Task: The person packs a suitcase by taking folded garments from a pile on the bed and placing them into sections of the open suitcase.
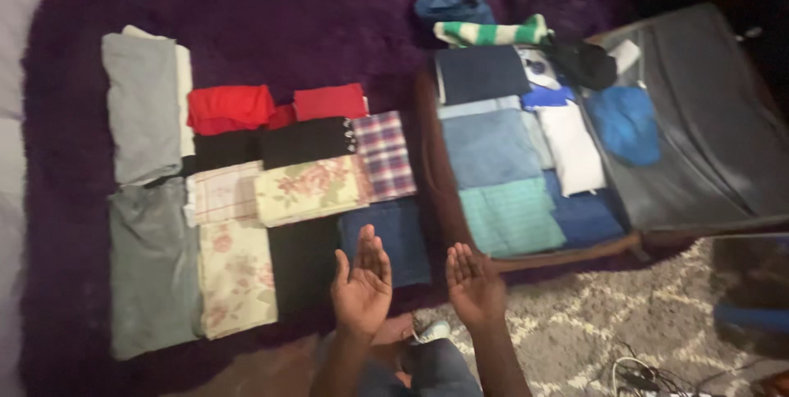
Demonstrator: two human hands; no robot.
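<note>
Now both hands — left hand (362, 282), right hand (472, 282) — hover empty, fingers spread, over the blue folded cloth (394, 237).

We count two red folded garments (230, 108) at the far side of the purple rug (271, 19), two grey ones (141, 105) along its left edge, two floral cloths (308, 190) and one plaid piece (385, 154). We see one open suitcase (707, 126), one rolled green-striped item (491, 33) and two raised, empty hands (362, 282).
</note>
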